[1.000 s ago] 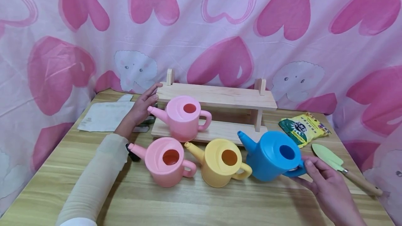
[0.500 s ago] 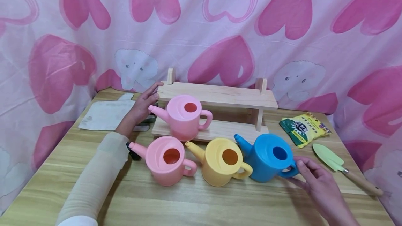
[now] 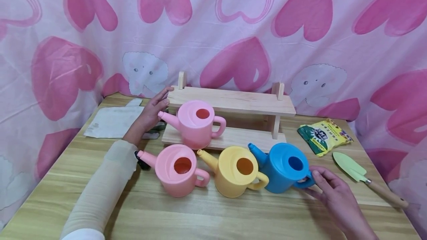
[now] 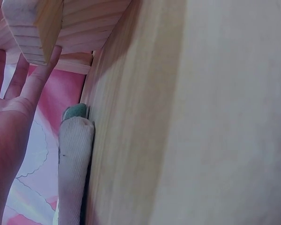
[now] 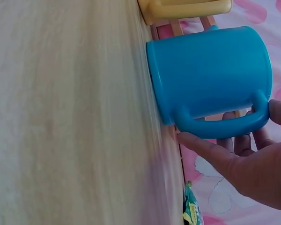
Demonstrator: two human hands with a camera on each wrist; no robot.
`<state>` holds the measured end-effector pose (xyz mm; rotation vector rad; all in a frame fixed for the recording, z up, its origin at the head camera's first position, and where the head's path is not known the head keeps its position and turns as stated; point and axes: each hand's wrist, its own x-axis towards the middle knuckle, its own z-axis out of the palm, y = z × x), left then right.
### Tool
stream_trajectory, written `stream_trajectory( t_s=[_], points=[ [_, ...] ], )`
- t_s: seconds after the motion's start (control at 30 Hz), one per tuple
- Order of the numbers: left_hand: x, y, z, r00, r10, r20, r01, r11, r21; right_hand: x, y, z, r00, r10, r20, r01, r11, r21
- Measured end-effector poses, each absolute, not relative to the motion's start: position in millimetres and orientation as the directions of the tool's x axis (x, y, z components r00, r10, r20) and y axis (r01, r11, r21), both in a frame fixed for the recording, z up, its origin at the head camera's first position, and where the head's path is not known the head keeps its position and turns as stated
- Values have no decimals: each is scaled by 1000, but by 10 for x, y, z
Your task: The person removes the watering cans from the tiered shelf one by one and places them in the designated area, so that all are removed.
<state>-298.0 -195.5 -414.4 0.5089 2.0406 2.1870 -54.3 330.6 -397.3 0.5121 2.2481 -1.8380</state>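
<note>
My right hand (image 3: 337, 197) holds the handle of a blue watering can (image 3: 285, 169), which stands upright on the table with its spout to the left. In the right wrist view the thumb is at the handle's top and several fingers reach behind the handle (image 5: 225, 127). A yellow watering can (image 3: 232, 184) stands left of it, then a pink watering can (image 3: 173, 186). Another pink watering can (image 3: 195, 132) sits on the lower board of a wooden shelf (image 3: 230, 99). My left hand (image 3: 149, 115) touches the shelf's left end with extended fingers.
White work gloves (image 3: 115, 121) lie left of the shelf, partly behind the left hand. On the right are a yellow and green packet (image 3: 324, 136) and a green trowel (image 3: 350, 166) with a wooden handle. A pink heart-patterned curtain (image 3: 230, 62) hangs behind the table.
The blue watering can has moved left and slightly nearer, beside the yellow one, with my right hand on its handle. My left hand stays at the shelf.
</note>
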Motion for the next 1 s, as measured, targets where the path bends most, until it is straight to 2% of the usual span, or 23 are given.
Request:
stream_trajectory(
  t_s=[0.53,0.77,1.0],
  points=[
    [-2966,-1963,-4163,-944,294,149,140,-51,989,-540,3315,-3949,-918,149,-367,390,187,-901],
    [-2967,-1957,-4163,-941,300,154,146,-49,988,-529,3322,-3846,-973,172,-151,201,319,-926],
    [-2981,-1952,-4142,-941,295,163,151,-62,987,-675,3244,-3527,-991,91,98,-44,471,-881]
  ],
)
